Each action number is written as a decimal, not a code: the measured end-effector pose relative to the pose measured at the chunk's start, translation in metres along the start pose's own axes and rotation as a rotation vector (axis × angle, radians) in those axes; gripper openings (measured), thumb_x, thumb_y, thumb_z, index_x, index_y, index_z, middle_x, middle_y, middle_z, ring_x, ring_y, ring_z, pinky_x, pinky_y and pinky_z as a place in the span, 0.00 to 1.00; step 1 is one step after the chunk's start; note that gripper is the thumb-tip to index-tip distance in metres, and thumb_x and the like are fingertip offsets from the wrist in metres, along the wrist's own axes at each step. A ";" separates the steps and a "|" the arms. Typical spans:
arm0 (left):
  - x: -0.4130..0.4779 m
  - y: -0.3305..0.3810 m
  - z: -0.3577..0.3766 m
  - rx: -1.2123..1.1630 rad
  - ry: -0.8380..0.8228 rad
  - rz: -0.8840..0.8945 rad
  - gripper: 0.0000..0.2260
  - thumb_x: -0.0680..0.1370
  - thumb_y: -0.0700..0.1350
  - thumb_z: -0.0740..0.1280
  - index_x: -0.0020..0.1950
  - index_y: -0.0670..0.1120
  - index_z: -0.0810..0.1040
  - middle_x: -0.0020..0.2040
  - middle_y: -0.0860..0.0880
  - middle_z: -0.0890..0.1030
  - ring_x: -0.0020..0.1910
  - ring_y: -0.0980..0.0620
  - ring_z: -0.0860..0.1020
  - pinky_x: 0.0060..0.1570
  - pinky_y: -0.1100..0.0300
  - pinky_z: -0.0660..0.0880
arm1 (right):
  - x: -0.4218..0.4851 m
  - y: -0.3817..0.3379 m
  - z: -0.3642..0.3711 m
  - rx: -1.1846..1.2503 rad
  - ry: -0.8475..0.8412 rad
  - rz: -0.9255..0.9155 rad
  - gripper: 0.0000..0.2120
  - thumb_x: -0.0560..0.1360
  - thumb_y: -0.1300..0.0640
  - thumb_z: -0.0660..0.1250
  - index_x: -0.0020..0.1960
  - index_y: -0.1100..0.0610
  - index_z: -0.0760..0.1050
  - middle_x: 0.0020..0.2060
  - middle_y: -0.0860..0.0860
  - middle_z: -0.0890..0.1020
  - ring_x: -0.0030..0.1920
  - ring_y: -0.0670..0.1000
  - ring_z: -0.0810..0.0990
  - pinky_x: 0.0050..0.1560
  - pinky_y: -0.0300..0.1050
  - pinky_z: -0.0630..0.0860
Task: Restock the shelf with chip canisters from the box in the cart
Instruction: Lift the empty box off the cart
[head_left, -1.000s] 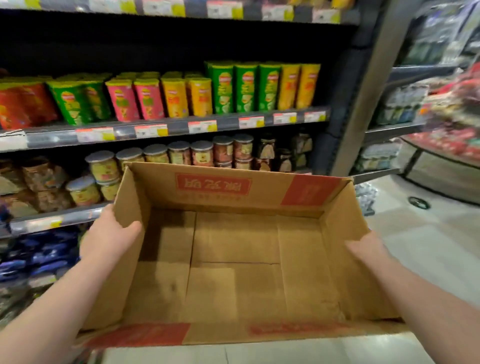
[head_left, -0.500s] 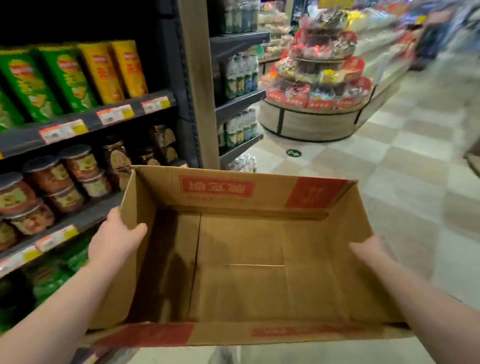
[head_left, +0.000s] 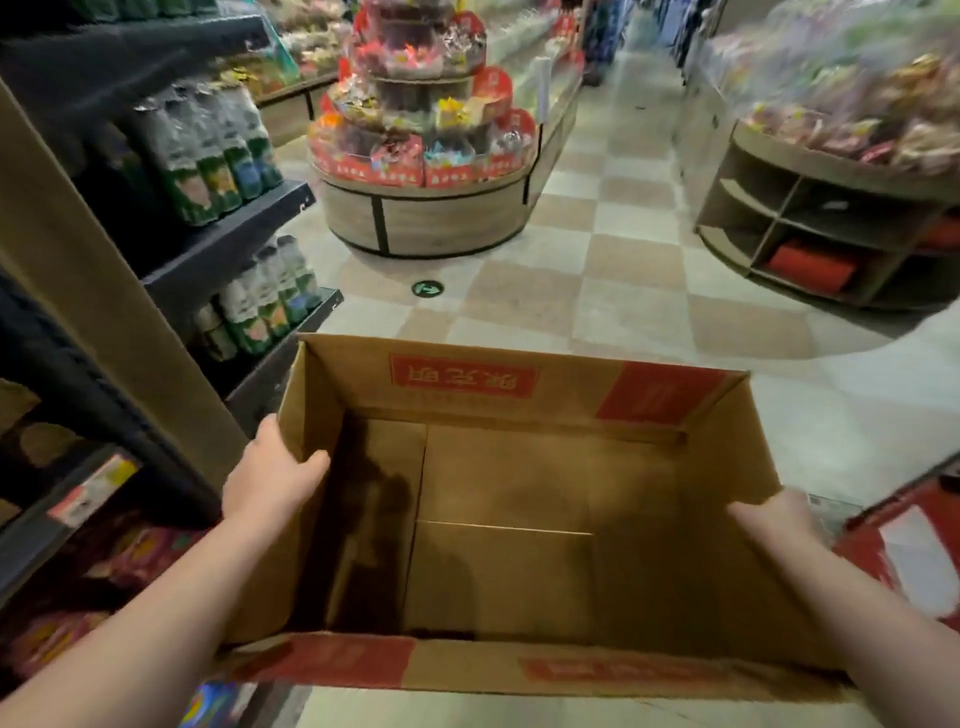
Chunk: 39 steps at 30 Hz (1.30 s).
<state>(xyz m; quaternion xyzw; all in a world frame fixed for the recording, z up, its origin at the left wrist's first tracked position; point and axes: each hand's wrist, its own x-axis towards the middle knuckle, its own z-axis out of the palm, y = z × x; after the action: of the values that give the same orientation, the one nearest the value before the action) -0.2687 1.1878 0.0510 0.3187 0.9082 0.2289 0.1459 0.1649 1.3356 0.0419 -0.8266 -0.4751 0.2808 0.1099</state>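
I hold an open brown cardboard box (head_left: 519, 395) with red printed panels in front of me; nothing lies inside it. My left hand (head_left: 270, 478) grips the box's left wall, thumb hooked over the rim into the box. My right hand (head_left: 774, 519) grips the right wall from outside, thumb over its rim. No chip canisters are in view now. The end of the dark shelf unit (head_left: 228, 249) stands at my left.
Green-labelled bottles (head_left: 218, 156) fill the end shelves at left. A round tiered display (head_left: 421, 145) stands ahead on the checkered floor (head_left: 623, 291). A wooden display stand (head_left: 810, 228) is at right. A red object (head_left: 904, 545) sits beyond my right hand.
My view has swung right, away from the chip canister shelf toward the open aisle. The box has come along in both hands, with the grip unchanged.
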 end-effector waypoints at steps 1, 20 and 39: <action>0.011 0.012 0.007 -0.002 -0.018 0.020 0.28 0.74 0.54 0.68 0.70 0.47 0.63 0.61 0.41 0.75 0.58 0.38 0.75 0.53 0.47 0.73 | 0.007 0.000 -0.002 0.006 0.017 0.024 0.27 0.73 0.56 0.70 0.67 0.67 0.65 0.60 0.65 0.74 0.59 0.66 0.75 0.56 0.56 0.73; 0.163 0.222 0.170 -0.034 -0.109 0.034 0.30 0.74 0.46 0.69 0.73 0.47 0.62 0.64 0.38 0.75 0.61 0.35 0.73 0.57 0.43 0.71 | 0.275 -0.064 -0.001 0.021 -0.013 0.166 0.31 0.75 0.58 0.67 0.72 0.64 0.58 0.68 0.63 0.68 0.65 0.64 0.70 0.59 0.55 0.70; 0.319 0.230 0.409 -0.038 -0.300 -0.255 0.16 0.79 0.45 0.64 0.66 0.42 0.73 0.59 0.38 0.77 0.59 0.38 0.74 0.54 0.50 0.69 | 0.500 -0.046 0.157 -0.021 -0.181 0.314 0.33 0.75 0.54 0.67 0.74 0.59 0.55 0.67 0.62 0.70 0.64 0.65 0.72 0.62 0.58 0.72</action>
<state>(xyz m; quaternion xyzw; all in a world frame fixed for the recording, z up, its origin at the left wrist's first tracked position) -0.2232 1.6845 -0.2186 0.2290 0.9047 0.1756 0.3135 0.2378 1.7703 -0.2462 -0.8631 -0.3511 0.3627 0.0130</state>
